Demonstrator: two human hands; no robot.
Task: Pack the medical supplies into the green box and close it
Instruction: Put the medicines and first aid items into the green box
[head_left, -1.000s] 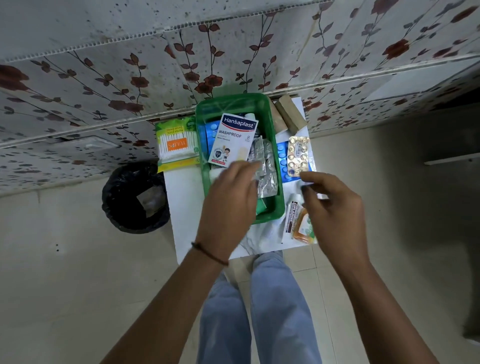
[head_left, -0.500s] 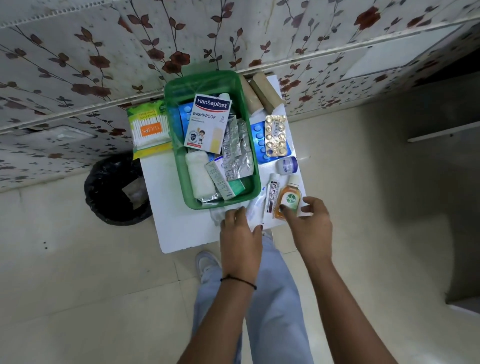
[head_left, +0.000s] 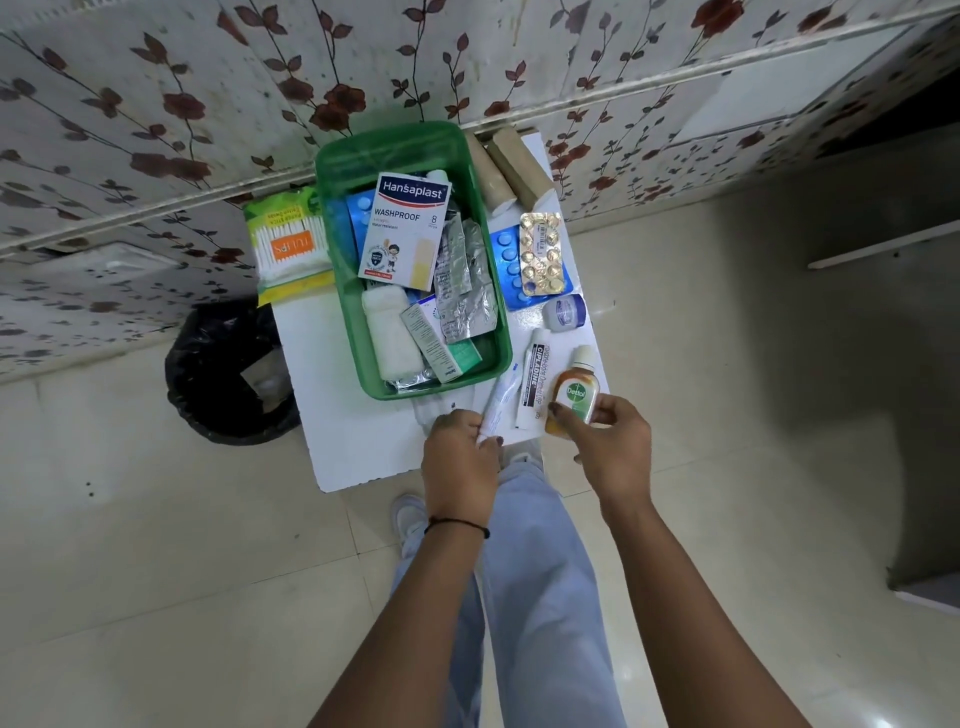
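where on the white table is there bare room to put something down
Bare patch: the near-left corner of the white table, bordered by the green box, the left hand and the table's edges. Right of the box it is crowded: blister packs, jar, tubes, Dettol bottle.

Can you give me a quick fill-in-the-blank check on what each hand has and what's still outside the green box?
1. The right hand grips the small amber ____ bottle.
2. The left hand pinches the end of a thin white ____.
3. The white Hansaplast plaster carton lies ____ the green plastic box.
4. The clear cotton-bud pack lies outside the box, on its ____ side.

Missing words: Dettol; tube; inside; left
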